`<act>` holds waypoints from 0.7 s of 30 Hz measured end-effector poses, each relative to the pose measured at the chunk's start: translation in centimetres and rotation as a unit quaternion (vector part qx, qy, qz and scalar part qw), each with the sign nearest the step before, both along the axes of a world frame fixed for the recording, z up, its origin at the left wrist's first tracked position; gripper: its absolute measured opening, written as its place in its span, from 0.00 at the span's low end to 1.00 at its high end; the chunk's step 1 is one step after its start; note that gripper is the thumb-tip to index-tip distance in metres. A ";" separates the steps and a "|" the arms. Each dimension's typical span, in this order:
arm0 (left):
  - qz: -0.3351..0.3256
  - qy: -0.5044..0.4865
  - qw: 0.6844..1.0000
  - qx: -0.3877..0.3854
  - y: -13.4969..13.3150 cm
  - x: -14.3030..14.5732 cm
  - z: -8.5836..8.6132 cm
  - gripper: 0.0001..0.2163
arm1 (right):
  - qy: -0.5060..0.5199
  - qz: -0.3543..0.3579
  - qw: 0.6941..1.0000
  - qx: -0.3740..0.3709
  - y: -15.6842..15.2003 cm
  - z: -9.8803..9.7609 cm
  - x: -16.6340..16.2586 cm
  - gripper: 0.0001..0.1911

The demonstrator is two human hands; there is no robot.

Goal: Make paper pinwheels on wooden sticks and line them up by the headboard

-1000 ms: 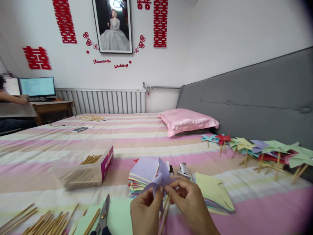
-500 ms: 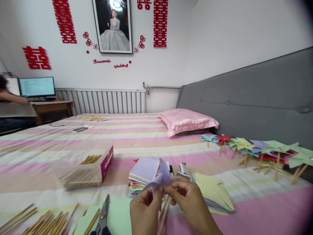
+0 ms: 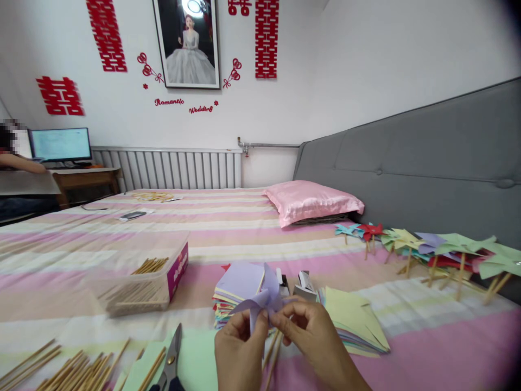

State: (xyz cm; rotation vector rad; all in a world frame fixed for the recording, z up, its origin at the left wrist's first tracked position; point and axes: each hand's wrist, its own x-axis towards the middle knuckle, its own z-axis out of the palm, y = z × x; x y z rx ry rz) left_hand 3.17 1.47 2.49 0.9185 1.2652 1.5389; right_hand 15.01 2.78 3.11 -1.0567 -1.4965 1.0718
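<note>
Lilac paper pinwheel (image 3: pixel 266 293) held above a striped bedsheet (image 3: pixel 431 353), in front of a stack of paper squares (image 3: pixel 240 281). The pinwheel is a single pale purple tone, close to that of the stack's uppermost sheet. Its blades are curved rather than creased flat: one rises upright, one sweeps left to a point, one hangs downward, and a fourth extends right, partly covered by fingers. The blades converge at the centre, which the fingertips hide; whether a fastener is present there cannot be determined.

The left hand (image 3: pixel 239 350) pinches the pinwheel near its centre between thumb and curled fingers. The right hand (image 3: pixel 313 336) is likewise narrowed, thumb and forefinger meeting at the centre from the opposite side. Thin wooden sticks (image 3: pixel 272 361) show below, between the hands; their attachment to the paper cannot be made out.

To the right lies a pile of slit sheets (image 3: pixel 352 312), yellow uppermost. To the left are scissors (image 3: pixel 172 355) with open blades, resting on green paper (image 3: pixel 199 353). Far right: pinwheels on sticks (image 3: pixel 459 244), in several colours, beside the grey headboard (image 3: pixel 431 146).
</note>
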 end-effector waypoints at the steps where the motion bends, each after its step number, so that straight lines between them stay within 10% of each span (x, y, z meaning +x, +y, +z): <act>1: 0.004 0.003 1.000 -0.003 0.1 -0.2 -0.1 0.08 | 0.007 0.008 1.000 -0.001 0.0 0.1 0.1 0.14; 11: 0.066 -0.034 0.997 -0.031 0.6 -0.8 -0.3 0.08 | -0.092 -0.205 0.974 -0.011 2.9 -0.2 6.6 0.12; 21: -0.014 -0.037 0.997 -0.068 0.3 -0.1 -0.2 0.08 | -0.475 -0.123 0.867 0.081 3.9 -3.4 5.0 0.16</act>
